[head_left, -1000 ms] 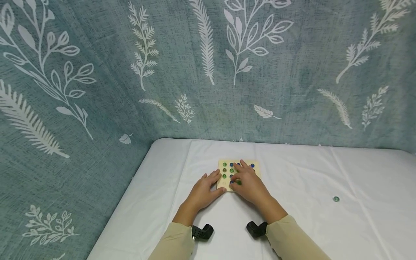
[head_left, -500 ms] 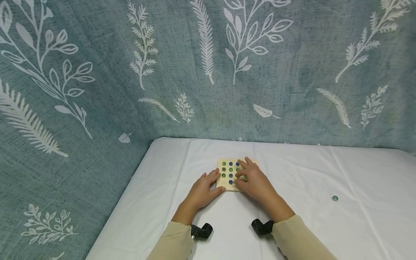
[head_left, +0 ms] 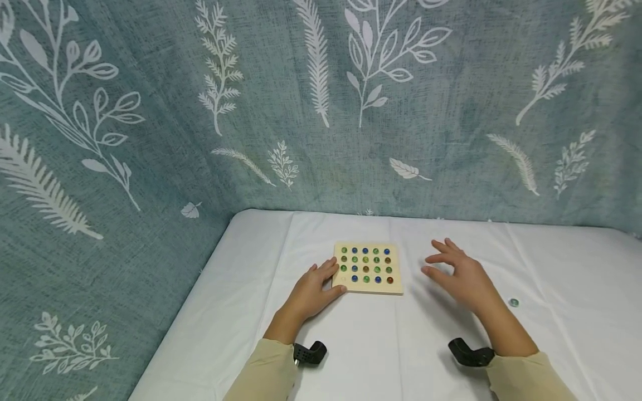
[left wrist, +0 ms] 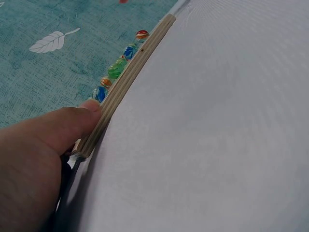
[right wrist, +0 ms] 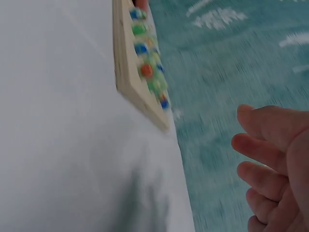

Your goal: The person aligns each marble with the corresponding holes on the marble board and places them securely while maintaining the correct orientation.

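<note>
Left hand (head_left: 312,289) flat, open, thumb pressing board (head_left: 368,268) edge; right hand (head_left: 461,275) open, hovering near loose marble (head_left: 513,302).

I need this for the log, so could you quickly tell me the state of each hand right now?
Left hand: open, fingers and thumb resting against the board edge.
Right hand: open, holding nothing, above the cloth.

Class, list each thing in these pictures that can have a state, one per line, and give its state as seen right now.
Wooden board: flat on the white cloth, nearly every hole filled.
Marbles on the board: seated in rows, blue, green and orange.
Loose marble: alone on the cloth, right of the board.
Left hand: touching the board's left edge, thumb against it.
Right hand: open, off the board, holding nothing.
</note>
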### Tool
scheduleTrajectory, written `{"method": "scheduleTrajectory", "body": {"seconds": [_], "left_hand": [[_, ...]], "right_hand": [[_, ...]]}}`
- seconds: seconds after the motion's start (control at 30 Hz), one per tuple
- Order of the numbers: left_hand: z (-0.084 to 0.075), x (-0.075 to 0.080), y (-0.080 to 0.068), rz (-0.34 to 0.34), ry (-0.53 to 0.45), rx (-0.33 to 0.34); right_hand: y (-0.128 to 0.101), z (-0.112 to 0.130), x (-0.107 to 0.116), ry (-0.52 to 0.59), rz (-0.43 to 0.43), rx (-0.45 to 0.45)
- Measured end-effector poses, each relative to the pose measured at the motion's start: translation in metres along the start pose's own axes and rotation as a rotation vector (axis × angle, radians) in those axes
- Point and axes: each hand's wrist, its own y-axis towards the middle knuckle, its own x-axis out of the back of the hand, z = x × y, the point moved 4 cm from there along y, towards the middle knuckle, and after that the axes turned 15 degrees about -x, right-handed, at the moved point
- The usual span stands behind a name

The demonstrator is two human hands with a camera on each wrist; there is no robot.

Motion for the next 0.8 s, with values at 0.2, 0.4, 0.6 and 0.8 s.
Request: {"method": "scheduleTrajectory", "body": {"seconds": [0.2, 0.4, 0.6, 0.8], "left_hand": [[0.000, 0.002, 0.000, 0.004, 0.001, 0.009], [0.000, 0.002, -0.001, -0.006, -0.008, 0.013], [0.000, -0.002, -0.001, -0.008, -0.005, 0.010], [-0.001, -0.003, 0.000, -0.007, -0.005, 0.004]], "right_hand": [[-0.013, -0.052, 0.043, -0.016, -0.056, -0.070], [-0.024, -0.108, 0.067, 0.038, -0.032, -0.232], [-0.031, -0.151, 0.070, 0.086, -0.064, -0.376], [-0.028, -0.176, 0.063, 0.159, -0.032, -0.478]]}}
